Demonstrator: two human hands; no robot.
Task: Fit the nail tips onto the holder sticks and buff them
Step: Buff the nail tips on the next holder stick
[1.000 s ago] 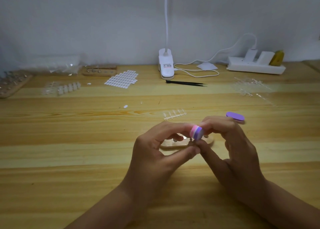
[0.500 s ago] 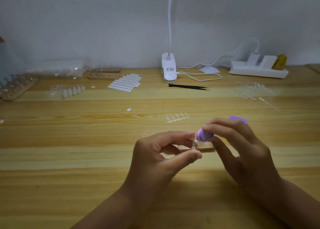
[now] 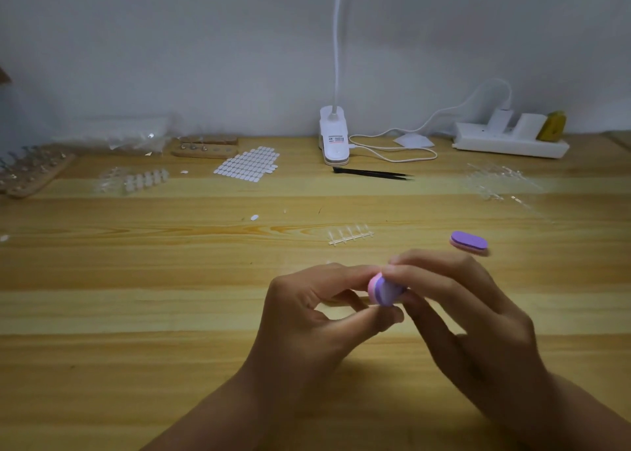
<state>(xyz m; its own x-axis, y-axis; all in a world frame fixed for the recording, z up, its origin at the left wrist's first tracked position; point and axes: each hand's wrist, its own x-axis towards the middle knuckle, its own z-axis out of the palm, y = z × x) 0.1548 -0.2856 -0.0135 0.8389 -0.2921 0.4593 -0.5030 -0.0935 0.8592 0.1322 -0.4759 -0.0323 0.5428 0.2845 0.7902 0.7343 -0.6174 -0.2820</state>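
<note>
My right hand (image 3: 467,317) grips a small pink and purple buffer block (image 3: 384,291) between fingers and thumb. My left hand (image 3: 314,314) pinches something small right under the block; the buffer and my fingers hide it, so I cannot see the holder stick or nail tip. A second purple buffer block (image 3: 468,242) lies on the table behind my right hand. A clear strip of nail tips (image 3: 350,235) lies just beyond my hands. A wooden holder base (image 3: 204,149) with sticks stands at the back left.
A sheet of white adhesive tabs (image 3: 247,164), black tweezers (image 3: 372,173), a clip lamp (image 3: 334,136), a white power strip (image 3: 508,143), clear tip frames (image 3: 498,181) at right, more tips (image 3: 140,179) and a wooden rack (image 3: 30,174) at left.
The buffer block has shifted left and down over my left fingertips, and the wooden base seen between my hands earlier is now hidden. The view has tilted slightly.
</note>
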